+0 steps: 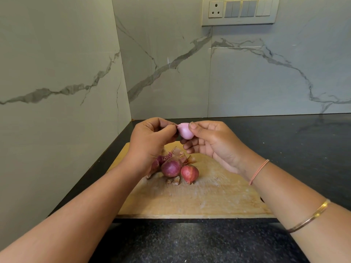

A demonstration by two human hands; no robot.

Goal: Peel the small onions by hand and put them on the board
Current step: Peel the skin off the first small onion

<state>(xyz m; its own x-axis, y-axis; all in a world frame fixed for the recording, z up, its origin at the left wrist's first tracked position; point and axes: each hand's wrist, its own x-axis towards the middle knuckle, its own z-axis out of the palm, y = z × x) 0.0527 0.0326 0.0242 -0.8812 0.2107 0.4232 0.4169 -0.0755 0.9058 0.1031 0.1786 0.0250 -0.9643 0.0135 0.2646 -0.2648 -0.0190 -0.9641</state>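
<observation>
step: last bit of skin seems to be getting pulled off | pale peeled onion is held up over the board by the right hand, likely so skins drop on it | its tip is pinched by the left hand | red onions and loose skins are left on the board, not yet peeled

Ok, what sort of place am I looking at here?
Most likely a home kitchen corner: a dark speckled stone counter meets marble-look wall panels, a socket-and-switch plate is set in the wall, and a worn wooden chopping board carries small red onions.
</observation>
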